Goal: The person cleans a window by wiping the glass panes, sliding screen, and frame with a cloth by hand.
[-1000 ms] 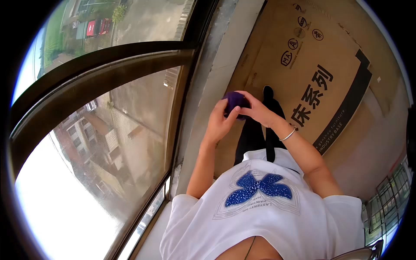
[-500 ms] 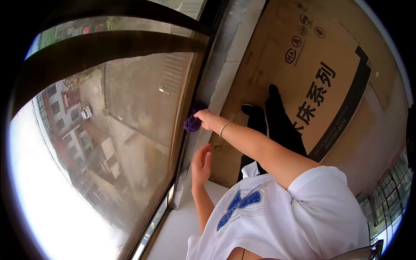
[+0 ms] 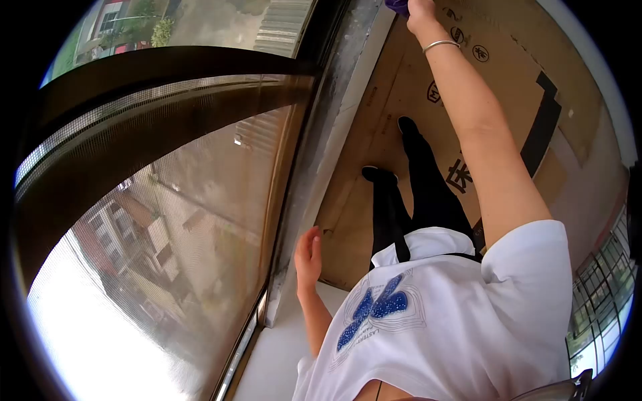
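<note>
My right hand (image 3: 421,9) is stretched far out along the window sill at the top edge of the view, closed on a purple cloth (image 3: 398,5) of which only a corner shows. A silver bracelet (image 3: 440,45) sits on that wrist. Lower down, my left hand (image 3: 308,257) hovers open beside the sill (image 3: 338,134) near the dark window frame (image 3: 287,160), holding nothing.
A large window with a mesh screen (image 3: 167,220) fills the left, with buildings far below. A flattened cardboard sheet with printed characters (image 3: 428,87) covers the floor under my feet (image 3: 378,175). A metal rack (image 3: 602,294) stands at the right edge.
My right hand has swept with the purple cloth from the middle of the window frame far along the sill to the top of the view. The left hand stayed low and open.
</note>
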Motion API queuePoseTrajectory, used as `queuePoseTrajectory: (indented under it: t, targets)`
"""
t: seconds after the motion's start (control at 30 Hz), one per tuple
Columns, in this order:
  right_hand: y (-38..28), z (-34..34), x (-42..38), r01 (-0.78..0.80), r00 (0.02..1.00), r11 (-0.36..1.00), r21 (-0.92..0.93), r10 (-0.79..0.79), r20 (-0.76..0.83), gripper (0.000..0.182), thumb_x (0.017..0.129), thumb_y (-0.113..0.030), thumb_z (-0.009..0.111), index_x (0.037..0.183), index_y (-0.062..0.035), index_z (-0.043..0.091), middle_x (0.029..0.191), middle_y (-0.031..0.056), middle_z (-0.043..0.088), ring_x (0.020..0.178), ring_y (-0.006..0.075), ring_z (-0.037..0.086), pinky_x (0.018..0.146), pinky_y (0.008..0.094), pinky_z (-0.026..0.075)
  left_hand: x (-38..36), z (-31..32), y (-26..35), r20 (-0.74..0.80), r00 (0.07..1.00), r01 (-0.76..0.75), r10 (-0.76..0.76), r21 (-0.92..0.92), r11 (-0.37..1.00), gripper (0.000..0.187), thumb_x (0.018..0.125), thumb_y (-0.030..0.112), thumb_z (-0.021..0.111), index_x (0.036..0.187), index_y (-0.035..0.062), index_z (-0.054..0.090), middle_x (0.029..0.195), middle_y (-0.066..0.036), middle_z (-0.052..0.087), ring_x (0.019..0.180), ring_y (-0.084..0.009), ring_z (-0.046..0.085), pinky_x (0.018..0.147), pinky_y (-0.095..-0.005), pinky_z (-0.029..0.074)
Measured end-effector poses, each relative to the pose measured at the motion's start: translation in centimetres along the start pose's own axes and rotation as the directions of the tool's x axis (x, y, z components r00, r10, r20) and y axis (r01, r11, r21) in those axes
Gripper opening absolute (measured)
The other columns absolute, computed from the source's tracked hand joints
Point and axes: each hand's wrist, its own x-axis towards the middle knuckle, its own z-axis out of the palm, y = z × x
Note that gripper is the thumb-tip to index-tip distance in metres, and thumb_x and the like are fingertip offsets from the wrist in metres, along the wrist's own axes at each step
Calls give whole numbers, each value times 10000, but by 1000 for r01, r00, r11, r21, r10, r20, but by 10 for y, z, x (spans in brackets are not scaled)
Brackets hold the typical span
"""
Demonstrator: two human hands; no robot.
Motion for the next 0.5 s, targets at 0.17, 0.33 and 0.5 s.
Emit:
queuePoseTrajectory:
  t: [0.17, 0.33, 0.5]
  targets:
    - [-59, -38, -76, 38, 986, 959, -280, 10, 169, 415, 924, -259, 539, 1186, 61, 503, 1196, 167, 589, 1111, 255, 540, 968, 411, 412, 20, 23, 24, 49, 999, -19, 18, 19, 1000, 236, 986, 118, 530, 1191, 27, 601, 1065, -120, 668, 988, -221, 654, 839, -321, 512]
    - [-51, -41, -177, -225, 561, 841, -493, 525, 640, 259, 955, -164, 550, 1139, 10, 604, 1083, 52, 642, 994, 141, 591, 899, 291, 461, 32, 16, 89, -82, 987, -131, 135, 55, 990, 217, 983, 114, 523, 1164, 44, 621, 968, -112, 674, 874, -191, 657, 770, -305, 506]
    - [-76, -54, -228, -125, 355, 960, -251, 279, 892, 265, 936, -99, 555, 1175, -7, 622, 1050, 27, 665, 980, 108, 577, 888, 278, 459, 30, 5, 134, -219, 971, -99, 93, -17, 995, 200, 964, 67, 512, 1100, 42, 657, 707, -69, 618, 669, -136, 613, 636, -269, 475]
